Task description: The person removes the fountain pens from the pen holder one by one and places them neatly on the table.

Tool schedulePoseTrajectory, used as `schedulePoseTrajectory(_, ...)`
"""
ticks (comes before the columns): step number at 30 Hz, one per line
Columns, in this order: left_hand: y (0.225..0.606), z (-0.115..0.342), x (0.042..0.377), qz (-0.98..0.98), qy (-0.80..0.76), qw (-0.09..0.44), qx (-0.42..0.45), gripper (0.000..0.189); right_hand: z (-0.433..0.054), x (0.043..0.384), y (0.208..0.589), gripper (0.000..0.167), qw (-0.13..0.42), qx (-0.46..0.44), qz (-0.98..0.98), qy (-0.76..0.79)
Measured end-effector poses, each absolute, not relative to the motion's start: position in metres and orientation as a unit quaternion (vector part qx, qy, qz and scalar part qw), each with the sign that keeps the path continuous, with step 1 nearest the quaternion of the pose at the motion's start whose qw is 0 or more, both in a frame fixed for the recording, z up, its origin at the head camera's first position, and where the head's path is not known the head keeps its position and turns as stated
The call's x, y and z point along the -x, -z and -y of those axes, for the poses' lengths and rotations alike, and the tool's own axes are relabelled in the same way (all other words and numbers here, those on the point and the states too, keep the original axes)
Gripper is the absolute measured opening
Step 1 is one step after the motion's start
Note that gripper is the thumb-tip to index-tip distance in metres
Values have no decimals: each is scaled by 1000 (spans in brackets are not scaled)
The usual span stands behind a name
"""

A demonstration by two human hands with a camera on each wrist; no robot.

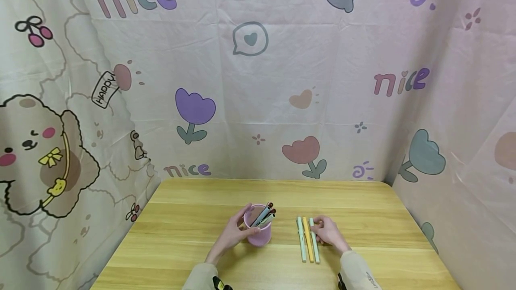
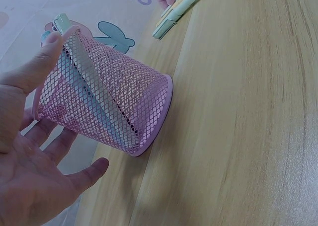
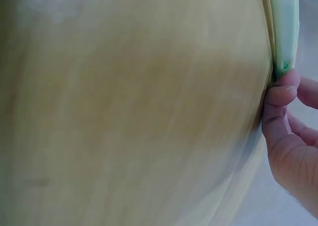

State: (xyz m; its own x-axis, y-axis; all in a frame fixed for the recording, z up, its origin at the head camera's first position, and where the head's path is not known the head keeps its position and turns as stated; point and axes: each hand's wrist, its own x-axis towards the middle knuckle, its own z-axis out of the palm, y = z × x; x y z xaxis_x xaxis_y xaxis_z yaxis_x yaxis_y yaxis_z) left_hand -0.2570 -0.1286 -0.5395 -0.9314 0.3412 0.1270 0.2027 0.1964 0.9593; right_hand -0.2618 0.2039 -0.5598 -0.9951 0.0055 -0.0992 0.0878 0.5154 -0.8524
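A pink mesh pen holder (image 1: 261, 237) stands on the table, several pens (image 1: 266, 216) leaning in it toward the right. My left hand (image 1: 234, 235) grips it near the rim, thumb on the near side and the other fingers around the far side; the little finger sticks out free in the left wrist view. To the right, three pens lie side by side: a light green pen (image 1: 301, 238), a yellow pen (image 1: 308, 240) and another light green pen (image 1: 315, 249). My right hand (image 1: 328, 232) pinches this rightmost pen near its far end with curled fingers.
The light wood table (image 1: 193, 209) carries the holder and the row of pens. Behind it and at both sides hangs a printed cloth (image 1: 250, 84) with flowers, words and a bear.
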Motion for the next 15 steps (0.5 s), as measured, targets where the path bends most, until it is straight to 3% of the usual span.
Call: schedulePoseTrajectory(15,540,128,257,-770,-609,58,-179,88,-204,263,561,32,40,-24,-872,488)
